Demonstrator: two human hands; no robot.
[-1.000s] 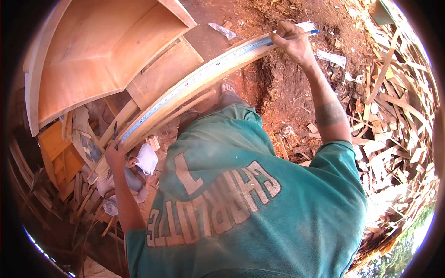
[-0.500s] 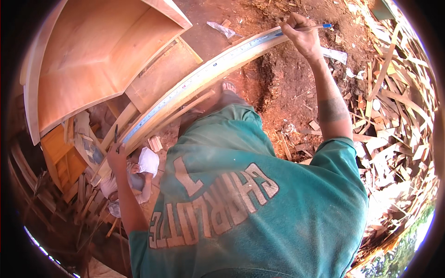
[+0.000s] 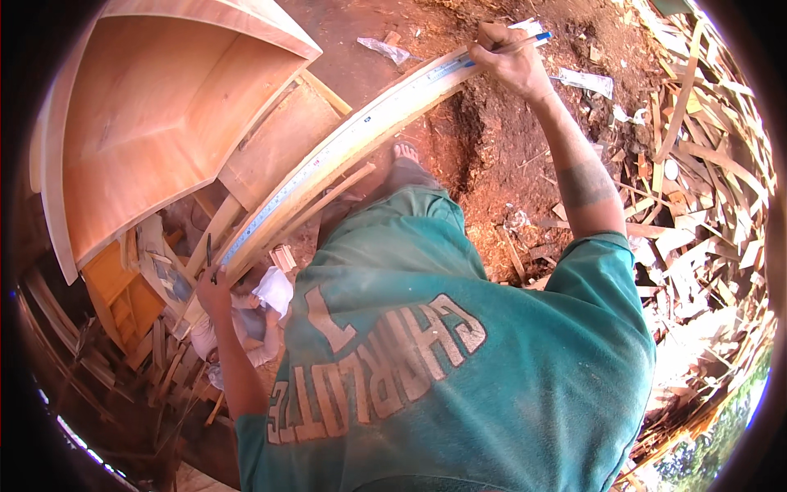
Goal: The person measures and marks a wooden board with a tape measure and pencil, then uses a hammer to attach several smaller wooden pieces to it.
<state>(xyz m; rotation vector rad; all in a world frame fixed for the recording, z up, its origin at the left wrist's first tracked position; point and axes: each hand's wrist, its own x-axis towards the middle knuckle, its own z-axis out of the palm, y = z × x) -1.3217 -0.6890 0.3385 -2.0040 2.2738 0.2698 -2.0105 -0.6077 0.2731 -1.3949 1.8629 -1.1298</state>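
Workshop yard litter around a plywood cabinet

A large curved plywood cabinet shell (image 3: 156, 123) is lying open at the upper left of the red dirt ground (image 3: 492, 164), with a flat plywood panel (image 3: 279, 143) sitting just beside its lower edge. Wood offcuts and strips (image 3: 705, 189) are piling along the ground's right edge, and more slats (image 3: 123, 361) are crowding the lower left. Crumpled clear plastic scraps (image 3: 385, 49) are lying near the top edge. A white cloth (image 3: 273, 289) is resting among the slats.
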